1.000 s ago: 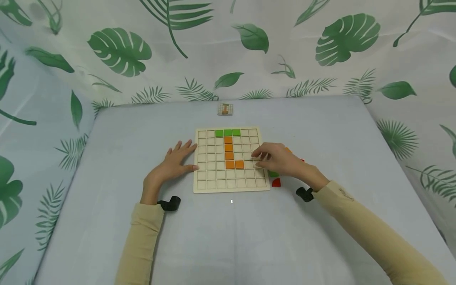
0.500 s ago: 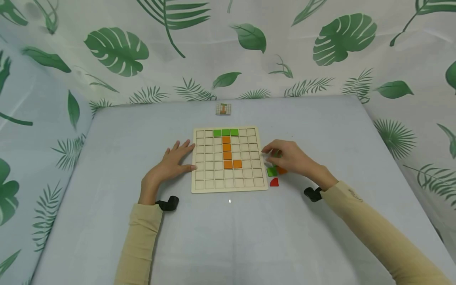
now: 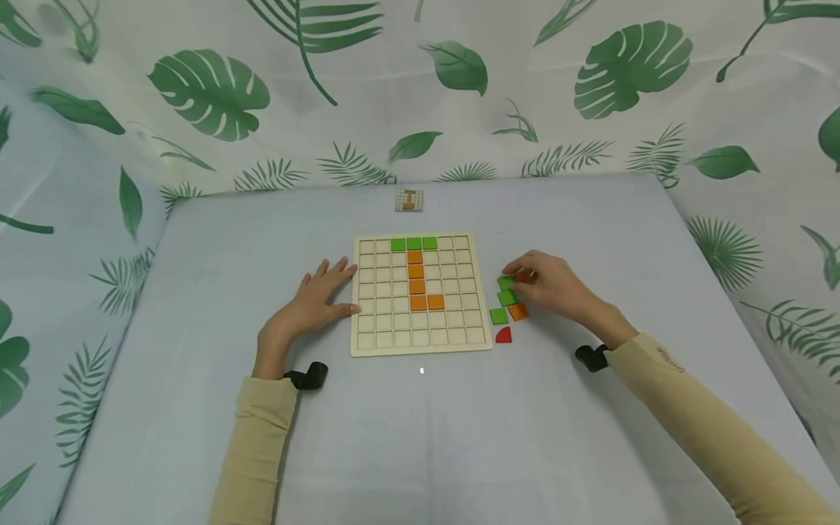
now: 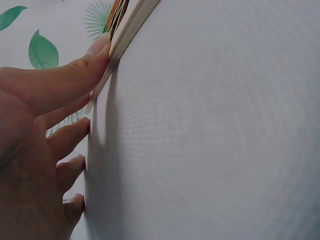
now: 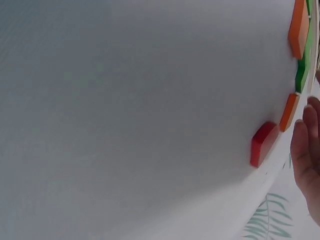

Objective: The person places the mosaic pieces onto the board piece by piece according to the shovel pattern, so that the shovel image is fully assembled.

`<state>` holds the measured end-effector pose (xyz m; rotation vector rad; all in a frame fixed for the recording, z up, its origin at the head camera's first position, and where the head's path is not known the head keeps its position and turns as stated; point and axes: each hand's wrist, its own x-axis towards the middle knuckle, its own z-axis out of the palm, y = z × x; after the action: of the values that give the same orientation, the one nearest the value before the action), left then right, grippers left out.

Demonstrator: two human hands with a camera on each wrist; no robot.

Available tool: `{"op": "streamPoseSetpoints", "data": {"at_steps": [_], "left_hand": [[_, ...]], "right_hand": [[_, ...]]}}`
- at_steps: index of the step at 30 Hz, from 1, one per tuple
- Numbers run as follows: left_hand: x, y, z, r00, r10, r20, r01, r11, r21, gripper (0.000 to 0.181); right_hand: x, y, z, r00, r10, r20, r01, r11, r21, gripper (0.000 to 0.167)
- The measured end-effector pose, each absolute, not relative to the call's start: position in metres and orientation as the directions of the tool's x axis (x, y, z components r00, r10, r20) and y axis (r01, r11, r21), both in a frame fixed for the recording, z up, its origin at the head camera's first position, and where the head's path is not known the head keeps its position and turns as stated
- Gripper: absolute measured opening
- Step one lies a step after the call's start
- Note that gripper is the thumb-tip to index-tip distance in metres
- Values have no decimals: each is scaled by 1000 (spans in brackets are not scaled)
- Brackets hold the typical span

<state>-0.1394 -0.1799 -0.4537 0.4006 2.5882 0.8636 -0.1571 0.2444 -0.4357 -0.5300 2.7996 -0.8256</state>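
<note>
Notes shift of right hand (image 3: 551, 286) from over the cream grid board (image 3: 387, 341) to loose tiles (image 3: 507, 298); laid pattern unchanged.

Shows right fingers bent by the upper green tile (image 3: 505, 283); cannot tell whether pinching. Shows left hand (image 3: 311, 300) with fingers spread, thumb touching the board's left edge. Lists green squares (image 3: 413, 243) and orange squares (image 3: 416, 286) in the grid, red quarter-circle (image 3: 503, 335) outside. Suggests attention now on unplaced pieces.

Right of the board (image 3: 459, 321), the right hand (image 3: 558, 286) partly hides a reddish piece (image 3: 523, 277). Beyond the board, the card (image 3: 410, 200) bears marks too small to tell. Below the board, both sleeves (image 3: 256, 445) run off the head view's lower edge.
</note>
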Motion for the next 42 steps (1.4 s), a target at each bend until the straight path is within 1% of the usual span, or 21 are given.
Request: {"op": "streamPoseSetpoints", "data": {"at_steps": [3,9,20,32,42], "left_hand": [[-139,-180,-453,-888,378,-262,145,771,620,78],[-139,-180,-454,-889,379,-257,149,770,620,79],[-139,-181,-454,-888,383,-256,152,768,623,81],[-140,-180,-456,-885,384,-264,148,768,623,81],[-140,-181,-456,-886,389,-252,153,758,634,81]], "right_hand": [[-159,247,-438,-927,-372,-50,-290,794,-534,26],[-160,252,-441,-936,-347,-63,-264,809,-525,29],[-160,257,-435,-917,-382,-117,-274,815,-511,36],[-158,257,-436,-915,-390,-101,-295,819,-492,22],[-161,255,-442,-929,-355,-102,-257,819,-513,25]]}}
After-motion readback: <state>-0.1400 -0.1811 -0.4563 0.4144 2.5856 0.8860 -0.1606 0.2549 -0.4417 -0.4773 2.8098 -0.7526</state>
